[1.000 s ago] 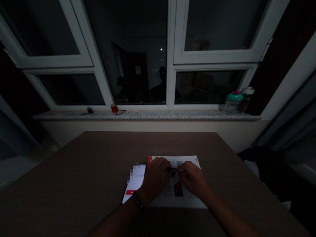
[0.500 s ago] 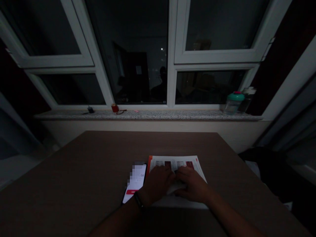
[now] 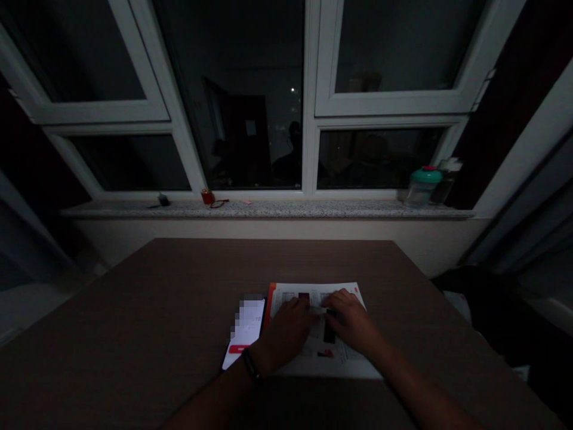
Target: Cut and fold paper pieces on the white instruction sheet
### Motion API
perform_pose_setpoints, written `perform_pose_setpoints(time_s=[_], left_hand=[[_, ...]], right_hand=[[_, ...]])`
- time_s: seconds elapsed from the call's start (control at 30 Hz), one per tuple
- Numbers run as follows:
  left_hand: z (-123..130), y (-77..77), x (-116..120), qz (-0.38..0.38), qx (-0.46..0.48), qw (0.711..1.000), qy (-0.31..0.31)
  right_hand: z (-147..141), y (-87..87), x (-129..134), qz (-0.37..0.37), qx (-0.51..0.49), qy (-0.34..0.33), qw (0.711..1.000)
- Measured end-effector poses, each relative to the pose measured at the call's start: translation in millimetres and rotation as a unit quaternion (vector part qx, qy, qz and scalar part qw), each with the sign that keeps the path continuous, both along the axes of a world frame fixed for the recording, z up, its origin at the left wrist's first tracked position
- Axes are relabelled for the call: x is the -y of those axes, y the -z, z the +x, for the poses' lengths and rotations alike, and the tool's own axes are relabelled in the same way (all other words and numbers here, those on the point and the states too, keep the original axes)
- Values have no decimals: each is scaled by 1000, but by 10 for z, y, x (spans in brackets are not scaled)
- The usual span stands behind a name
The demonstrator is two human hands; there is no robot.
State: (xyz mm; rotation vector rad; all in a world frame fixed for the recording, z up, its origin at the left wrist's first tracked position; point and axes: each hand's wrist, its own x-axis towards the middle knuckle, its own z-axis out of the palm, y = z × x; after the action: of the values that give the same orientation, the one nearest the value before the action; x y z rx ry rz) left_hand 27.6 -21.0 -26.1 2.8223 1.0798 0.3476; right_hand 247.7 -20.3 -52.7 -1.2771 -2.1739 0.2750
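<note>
Across the brown tabletop [image 3: 134, 310], near its front edge, your left hand [image 3: 284, 334] and right hand [image 3: 353, 319] lean in together over a printed sheet [image 3: 324, 358]; the sheet lies flat, printed side up, with an orange edge along its left side. Your fingertips [image 3: 307, 313] converge on a small white strip [image 3: 319, 310] at the sheet's upper middle; the hands are drawn close, not spread, but in this dim light you cannot tell whether they pinch it. So far the strip sits on the sheet, with no other work showing; a lit smartphone [image 3: 244, 334] lies just left of the sheet, beside your left hand, and a dark wristband [image 3: 251, 365] circles your left wrist.
</note>
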Motion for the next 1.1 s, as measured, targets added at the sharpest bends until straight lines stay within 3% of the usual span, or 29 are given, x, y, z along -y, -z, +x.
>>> perform_pose_setpoints(time_s=[0.13, 0.4, 0.57, 0.8, 1.1], left_hand=[[6, -33, -3, -4, -10, 1000, -2], [-39, 21, -13, -41, 25, 999, -7], [-45, 2, -9, -74, 27, 997, 18], [-82, 31, -28, -81, 24, 995, 48], [-59, 9, 4, -113, 48, 992, 24]], right_hand=[[10, 8, 0, -12, 2, 19, 1000], [12, 33, 22, 6, -77, -54, 996], [9, 45, 15, 6, -108, -49, 993], [19, 114, -27, -21, -115, 18, 993], [4, 17, -11, -14, -71, -37, 997]])
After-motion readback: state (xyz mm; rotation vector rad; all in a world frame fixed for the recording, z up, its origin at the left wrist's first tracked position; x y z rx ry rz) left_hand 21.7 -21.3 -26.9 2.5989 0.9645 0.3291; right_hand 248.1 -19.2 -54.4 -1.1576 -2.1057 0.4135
